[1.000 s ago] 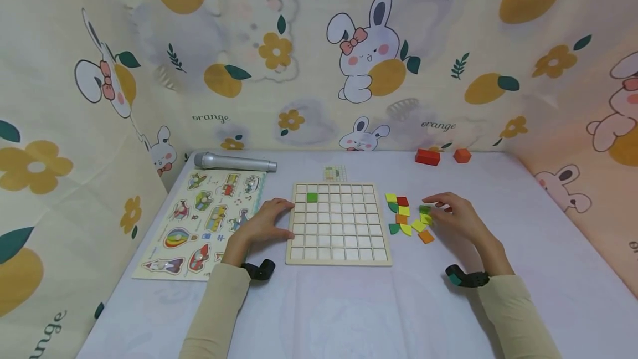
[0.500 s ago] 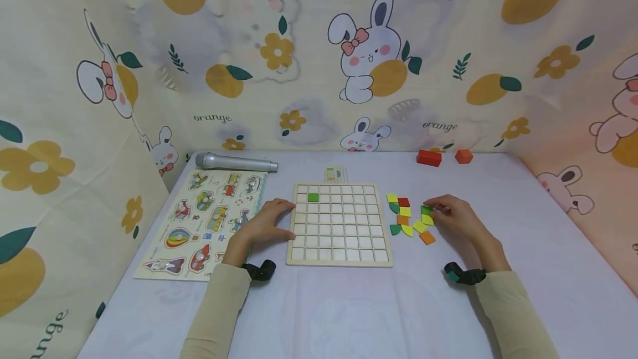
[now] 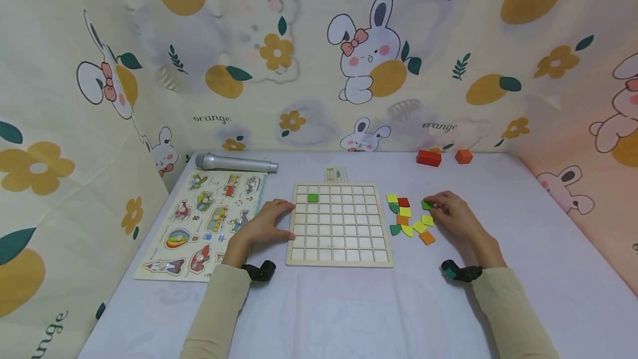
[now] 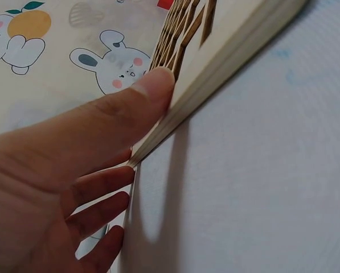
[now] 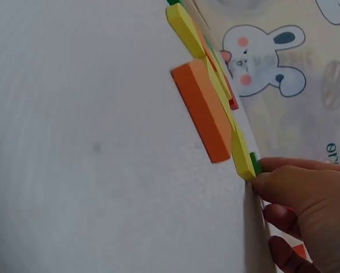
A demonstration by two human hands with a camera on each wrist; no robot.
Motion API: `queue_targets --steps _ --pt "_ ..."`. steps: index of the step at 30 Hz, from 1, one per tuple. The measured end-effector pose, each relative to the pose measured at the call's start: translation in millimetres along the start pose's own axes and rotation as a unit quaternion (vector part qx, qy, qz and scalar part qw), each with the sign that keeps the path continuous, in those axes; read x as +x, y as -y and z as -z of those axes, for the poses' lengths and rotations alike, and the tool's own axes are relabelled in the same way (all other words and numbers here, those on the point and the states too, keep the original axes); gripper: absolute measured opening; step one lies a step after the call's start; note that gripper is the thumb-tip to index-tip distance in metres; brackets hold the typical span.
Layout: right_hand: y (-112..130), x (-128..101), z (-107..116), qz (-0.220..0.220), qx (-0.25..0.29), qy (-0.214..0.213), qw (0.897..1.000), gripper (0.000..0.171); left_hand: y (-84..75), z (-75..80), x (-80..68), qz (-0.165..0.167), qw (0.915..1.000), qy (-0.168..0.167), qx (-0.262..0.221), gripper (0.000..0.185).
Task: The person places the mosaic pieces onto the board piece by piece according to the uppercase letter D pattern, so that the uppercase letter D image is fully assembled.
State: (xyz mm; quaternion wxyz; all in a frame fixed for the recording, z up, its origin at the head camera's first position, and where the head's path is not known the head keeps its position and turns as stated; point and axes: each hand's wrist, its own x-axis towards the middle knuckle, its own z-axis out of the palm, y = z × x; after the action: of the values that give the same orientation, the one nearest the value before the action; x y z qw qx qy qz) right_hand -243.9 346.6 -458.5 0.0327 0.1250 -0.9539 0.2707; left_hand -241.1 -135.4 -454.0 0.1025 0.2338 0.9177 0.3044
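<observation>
A wooden grid board [image 3: 340, 263] lies flat on the table, with one green square [image 3: 313, 198] in its top row. My left hand [image 3: 266, 222] rests against the board's left edge. In the left wrist view its thumb [image 4: 155, 85] touches the rim, the other fingers extended below. To the right of the board, my right hand [image 3: 456, 218] pinches a small green tile [image 3: 426, 205] between thumb and fingertips. Just below that tile lies a yellow tile [image 3: 427, 220]; the right wrist view shows an orange tile [image 5: 203, 111] close by. Fingers mostly cover the pinched tile there.
Loose red, yellow, green and orange tiles [image 3: 402, 220] are scattered beside the board. A small pattern card [image 3: 335, 173] lies behind it. At left are a picture puzzle board [image 3: 186, 215] and a silver microphone [image 3: 236, 162]. Red blocks [image 3: 428, 158] stand at the back right.
My right hand has gone from loose fingers over the green tile to pinching it, and the tile has shifted slightly back, away from the yellow one. The left hand stays put.
</observation>
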Motion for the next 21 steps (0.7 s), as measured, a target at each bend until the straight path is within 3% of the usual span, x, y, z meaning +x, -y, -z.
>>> queue_targets --steps 9,15,21 --pt "6.2 7.1 -4.4 0.007 0.01 -0.025 1.0 0.03 -0.9 1.2 -0.7 -0.007 0.9999 -0.006 0.008 0.076" --pt "39.4 26.1 -11.3 0.018 0.052 -0.035 0.998 0.026 -0.6 0.7 -1.5 -0.007 0.9999 -0.008 0.004 0.076" --pt "81.8 50.6 -27.9 0.092 0.069 -0.038 0.993 0.021 -0.2 -0.5 -0.8 0.002 1.0 -0.005 0.004 0.076"
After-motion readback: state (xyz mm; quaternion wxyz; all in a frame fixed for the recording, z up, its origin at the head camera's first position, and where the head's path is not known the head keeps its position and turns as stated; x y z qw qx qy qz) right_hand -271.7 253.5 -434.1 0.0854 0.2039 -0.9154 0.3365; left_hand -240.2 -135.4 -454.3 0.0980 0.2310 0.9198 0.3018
